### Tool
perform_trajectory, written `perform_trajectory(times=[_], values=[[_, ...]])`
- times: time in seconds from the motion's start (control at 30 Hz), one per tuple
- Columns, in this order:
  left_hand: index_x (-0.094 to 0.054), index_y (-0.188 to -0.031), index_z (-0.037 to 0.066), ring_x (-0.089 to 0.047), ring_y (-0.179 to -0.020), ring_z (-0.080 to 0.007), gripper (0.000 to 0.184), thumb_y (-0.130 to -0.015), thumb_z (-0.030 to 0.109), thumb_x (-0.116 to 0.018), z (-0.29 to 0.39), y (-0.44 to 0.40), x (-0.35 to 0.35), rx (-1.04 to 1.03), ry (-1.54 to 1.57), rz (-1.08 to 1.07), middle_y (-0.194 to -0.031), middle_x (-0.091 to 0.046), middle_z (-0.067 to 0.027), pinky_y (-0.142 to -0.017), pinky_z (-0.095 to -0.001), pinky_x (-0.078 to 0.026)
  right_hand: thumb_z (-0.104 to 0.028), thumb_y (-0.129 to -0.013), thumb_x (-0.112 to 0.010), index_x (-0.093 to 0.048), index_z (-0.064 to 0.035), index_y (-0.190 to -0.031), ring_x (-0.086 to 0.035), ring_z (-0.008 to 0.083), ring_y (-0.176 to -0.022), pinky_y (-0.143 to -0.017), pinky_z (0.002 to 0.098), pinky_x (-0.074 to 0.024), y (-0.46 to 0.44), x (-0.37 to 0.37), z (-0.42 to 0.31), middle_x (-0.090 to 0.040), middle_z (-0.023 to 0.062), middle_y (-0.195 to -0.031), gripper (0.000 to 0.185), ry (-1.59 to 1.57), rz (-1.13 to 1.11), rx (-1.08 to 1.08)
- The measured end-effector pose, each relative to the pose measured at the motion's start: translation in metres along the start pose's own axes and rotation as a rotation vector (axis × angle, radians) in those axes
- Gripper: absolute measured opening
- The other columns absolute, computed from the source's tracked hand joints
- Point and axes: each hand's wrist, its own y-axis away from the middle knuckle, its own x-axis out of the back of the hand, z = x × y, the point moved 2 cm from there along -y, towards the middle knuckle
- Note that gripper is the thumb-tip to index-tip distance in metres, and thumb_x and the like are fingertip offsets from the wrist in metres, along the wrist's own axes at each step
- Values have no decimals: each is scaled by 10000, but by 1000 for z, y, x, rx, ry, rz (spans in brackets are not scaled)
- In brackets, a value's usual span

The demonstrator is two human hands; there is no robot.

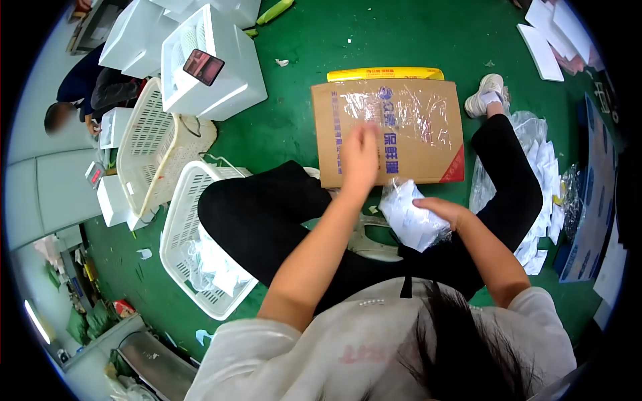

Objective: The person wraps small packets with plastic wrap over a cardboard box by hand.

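The fingers of the left hand (360, 157) are blurred, and whether they pinch anything over the carton (334, 120) cannot be told. Some fingers of the right hand (444, 210) are hidden at the wrapped packet (413, 220), whose contents are unclear through the plastic. The carton partly covers the yellow box (386, 73), with small print too small to read. The phone's screen (203, 67) is illegible. At far left, the co-worker's head (60, 117) is blurred; white panels (542, 53) at far right are cut off.
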Motion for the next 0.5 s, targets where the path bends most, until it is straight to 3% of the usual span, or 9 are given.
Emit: perform_trajectory(times=[0.07,0.13,0.17,0.2,0.27,0.3,0.33,0.4,0.5], values=[[-514,-1275,23,-641,-959,-387,446,-984,359,-471,-10,59,-4,-186,-475,-267,-1046,-662,-241,-854,-433,-488,-384,-916,-621,-562,7,-1284,-654,212,-1005,-893,337,-509,1,-6,-9,-644,125,-1198,540,113,-50,110],[-485,-1307,24,-604,-1027,-454,498,-978,399,-465,-13,111,-18,-189,-444,-227,-1074,-637,-289,-880,-476,-466,-377,-921,-622,-620,15,-1209,-641,165,-963,-852,312,-505,13,-27,-27,-669,102,-1133,487,440,-96,243],[-501,-1299,27,-603,-1039,-454,501,-974,408,-479,-14,115,-13,-7,-428,-293,-1085,-636,-289,-876,-462,-469,-380,-921,-629,-680,15,-1098,-624,123,-909,-809,285,-500,15,-28,-34,-692,74,-1019,436,719,-66,245],[-511,-1288,15,-643,-999,-387,519,-980,430,-476,-37,111,-16,-51,-331,-276,-1031,-667,-248,-857,-413,-483,-389,-918,-634,-712,14,-996,-630,119,-862,-787,275,-500,32,-41,-43,-699,67,-911,418,893,23,224],[-516,-1280,-17,-661,-968,-285,532,-992,427,-464,-70,100,-17,339,-2,-428,-1034,-676,-181,-844,-362,-490,-401,-940,-596,-669,30,-1099,-641,133,-871,-819,284,-507,60,-46,-53,-694,84,-958,466,477,313,368],[-578,-1186,-36,-639,-970,-205,530,-998,438,-436,-52,109,-15,512,182,-333,-1061,-671,-126,-855,-342,-481,-406,-958,-556,-620,25,-1191,-631,151,-978,-879,291,-487,74,-44,-55,-675,102,-1064,494,254,377,603],[-579,-1191,-32,-632,-998,-210,531,-999,439,-426,-47,114,-15,534,287,-266,-1087,-662,-128,-871,-342,-476,-411,-976,-516,-570,20,-1283,-621,169,-1085,-938,297,-467,90,-49,-55,-656,120,-1171,532,23,431,832],[-580,-1201,-25,-616,-1054,-221,535,-1003,441,-408,-38,114,-18,557,493,-146,-1138,-645,-132,-904,-342,-464,-407,-1026,-388,-319,6,-1474,-338,254,-1402,-1166,386,-224,80,-81,-30,-370,186,-1497,613,121,385,1029],[-511,-1301,17,-600,-1094,-232,558,-1005,468,-371,-1,130,-21,536,682,-157,-1205,-617,-119,-961,-357,-454,-401,-1043,-326,-314,-3,-1481,-362,246,-1380,-1139,366,-278,71,-134,-7,-357,157,-1508,591,-298,105,1212]])
